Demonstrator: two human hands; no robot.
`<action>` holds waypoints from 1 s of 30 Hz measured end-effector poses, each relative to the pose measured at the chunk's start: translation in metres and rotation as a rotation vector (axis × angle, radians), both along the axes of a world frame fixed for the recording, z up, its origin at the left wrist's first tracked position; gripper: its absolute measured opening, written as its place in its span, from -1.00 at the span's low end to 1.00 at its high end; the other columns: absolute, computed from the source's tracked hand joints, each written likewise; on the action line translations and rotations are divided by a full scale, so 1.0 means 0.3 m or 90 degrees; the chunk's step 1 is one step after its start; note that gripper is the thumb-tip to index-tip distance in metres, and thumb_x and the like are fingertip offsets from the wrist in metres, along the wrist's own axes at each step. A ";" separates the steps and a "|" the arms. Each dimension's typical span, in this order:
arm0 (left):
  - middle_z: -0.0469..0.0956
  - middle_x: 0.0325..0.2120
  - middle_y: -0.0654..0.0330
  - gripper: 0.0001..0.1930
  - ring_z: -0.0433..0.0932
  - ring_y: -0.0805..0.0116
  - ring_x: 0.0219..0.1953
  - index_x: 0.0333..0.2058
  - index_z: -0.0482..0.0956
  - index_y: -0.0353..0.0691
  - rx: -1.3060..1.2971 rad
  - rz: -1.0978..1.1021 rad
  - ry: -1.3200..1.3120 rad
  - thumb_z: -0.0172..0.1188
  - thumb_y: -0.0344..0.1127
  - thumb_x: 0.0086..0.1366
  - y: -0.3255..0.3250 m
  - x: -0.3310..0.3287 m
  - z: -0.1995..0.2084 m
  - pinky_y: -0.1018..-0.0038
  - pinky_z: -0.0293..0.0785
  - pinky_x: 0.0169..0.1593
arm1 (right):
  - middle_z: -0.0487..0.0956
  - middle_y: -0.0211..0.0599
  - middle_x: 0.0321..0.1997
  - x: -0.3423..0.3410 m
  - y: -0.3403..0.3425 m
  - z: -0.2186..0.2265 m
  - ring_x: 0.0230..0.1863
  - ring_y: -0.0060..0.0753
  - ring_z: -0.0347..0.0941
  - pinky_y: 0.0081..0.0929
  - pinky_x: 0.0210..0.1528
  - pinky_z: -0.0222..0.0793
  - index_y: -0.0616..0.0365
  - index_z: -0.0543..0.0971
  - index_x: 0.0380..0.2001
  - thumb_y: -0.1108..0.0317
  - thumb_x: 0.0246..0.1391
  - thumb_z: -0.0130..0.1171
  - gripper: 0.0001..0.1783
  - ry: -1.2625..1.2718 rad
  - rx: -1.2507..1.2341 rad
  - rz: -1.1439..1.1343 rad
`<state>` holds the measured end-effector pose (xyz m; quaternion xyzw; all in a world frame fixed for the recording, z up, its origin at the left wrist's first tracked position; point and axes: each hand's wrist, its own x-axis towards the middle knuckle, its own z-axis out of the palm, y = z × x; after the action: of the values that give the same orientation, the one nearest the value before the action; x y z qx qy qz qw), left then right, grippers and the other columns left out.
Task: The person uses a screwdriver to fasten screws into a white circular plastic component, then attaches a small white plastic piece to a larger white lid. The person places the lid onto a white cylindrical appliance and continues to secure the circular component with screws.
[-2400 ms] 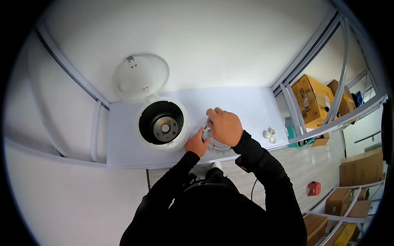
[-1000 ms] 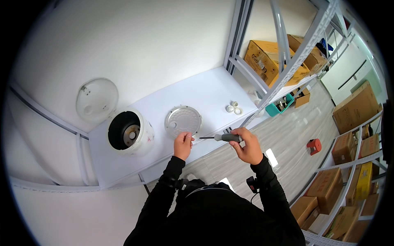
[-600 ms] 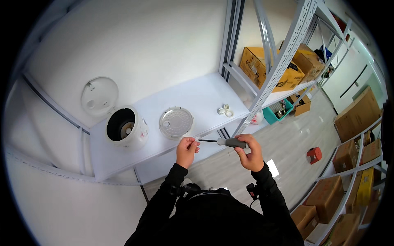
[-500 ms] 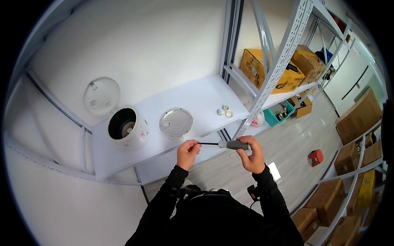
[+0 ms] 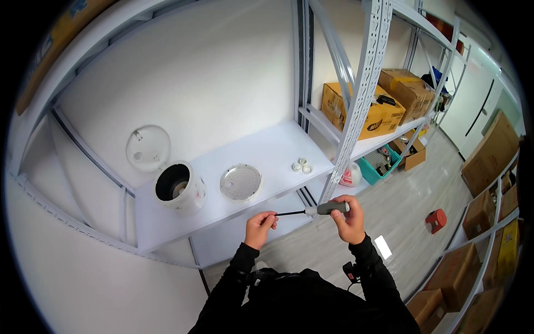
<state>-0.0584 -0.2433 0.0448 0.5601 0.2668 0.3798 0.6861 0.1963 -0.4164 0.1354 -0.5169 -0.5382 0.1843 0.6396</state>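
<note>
A screwdriver [image 5: 290, 213] lies level in the air in front of the shelf edge, held between both hands. My right hand [image 5: 350, 221] is closed round its grey handle, with the thumb along the near side. At the other end my left hand [image 5: 258, 231] pinches the tip of the dark shaft; the tip itself is hidden by the fingers. Beyond the hands, on the white shelf [image 5: 222, 217], rests a round dotted disc [image 5: 241, 182] with a pale rim. To its left stands a white cylindrical bucket [image 5: 196, 193], open and dark inside.
A round translucent lid [image 5: 147, 149] leans against the wall behind the bucket. Small white caps [image 5: 302, 166] sit near the shelf's right end. A perforated upright post [image 5: 356, 106] rises there. Cartons [image 5: 384, 127], a teal crate [image 5: 378, 170] and a red stool [image 5: 436, 221] are farther right.
The view has tilted up a little, so the shelf and hands appear lower. Both hands keep the same hold on the screwdriver.
</note>
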 end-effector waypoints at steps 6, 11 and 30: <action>0.64 -0.28 0.14 -0.80 0.57 0.43 -0.32 -0.01 0.61 -0.43 -0.012 -0.008 -0.009 0.15 -0.43 0.53 -0.031 0.007 0.001 0.45 0.56 -0.19 | 0.60 -0.16 0.05 0.004 -0.017 -0.020 0.03 -0.43 0.52 -0.44 0.06 0.48 0.22 0.41 0.09 0.35 0.34 0.27 -0.63 0.042 -0.008 0.010; 0.64 -0.30 0.16 -0.77 0.57 0.46 -0.34 -0.01 0.63 -0.42 -0.040 0.015 -0.029 0.12 -0.37 0.56 -0.034 -0.003 -0.002 0.48 0.56 -0.20 | 0.62 -0.20 0.05 0.004 -0.011 0.003 0.06 -0.42 0.52 -0.42 0.09 0.43 0.18 0.45 0.07 0.42 0.31 0.28 -0.66 -0.023 -0.013 0.031; 0.70 -0.17 0.13 -0.73 0.63 0.48 -0.29 0.05 0.63 -0.39 0.053 0.004 0.084 0.15 -0.32 0.55 0.019 -0.032 0.019 0.48 0.61 -0.14 | 0.63 -0.22 -0.16 0.024 0.118 -0.056 -0.20 -0.42 0.63 -0.44 -0.14 0.60 0.19 0.39 0.11 0.35 0.36 0.28 -0.62 0.269 -0.111 0.089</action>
<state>-0.0679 -0.2377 0.0505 0.6110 0.2973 0.3547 0.6422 0.2036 -0.3809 0.1188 -0.4817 -0.4089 0.3776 0.6769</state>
